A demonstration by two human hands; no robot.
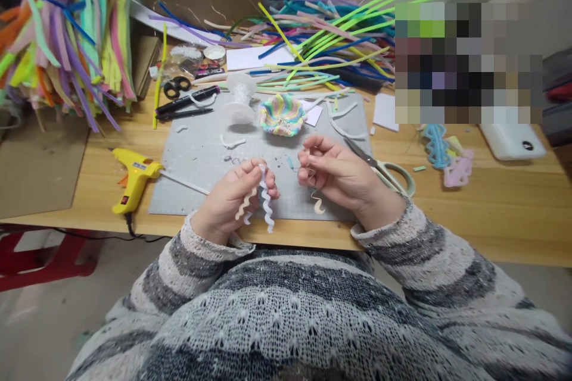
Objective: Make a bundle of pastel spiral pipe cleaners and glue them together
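Note:
My left hand [230, 196] is closed in a pinch on curled pipe cleaners. A lavender curl [267, 208] and a cream curl [245, 205] hang down from its fingers. My right hand [342, 175] pinches a pipe cleaner with a thin, bare wavy wire and a cream curled tip [319, 206] dangling below. Both hands are held apart above the grey cutting mat [179, 190]. Just beyond them sits a ruffled pastel pipe-cleaner piece [282, 116]. A short blue-tipped wire [290, 162] lies between the hands on the mat.
A yellow glue gun [136, 175] lies left of the mat, scissors [393, 172] by my right wrist. A clear spool [239, 98] stands behind. Bundled pipe cleaners [67, 36] fill the left; loose ones [330, 30] pile up at the back. A white device [513, 140] is far right.

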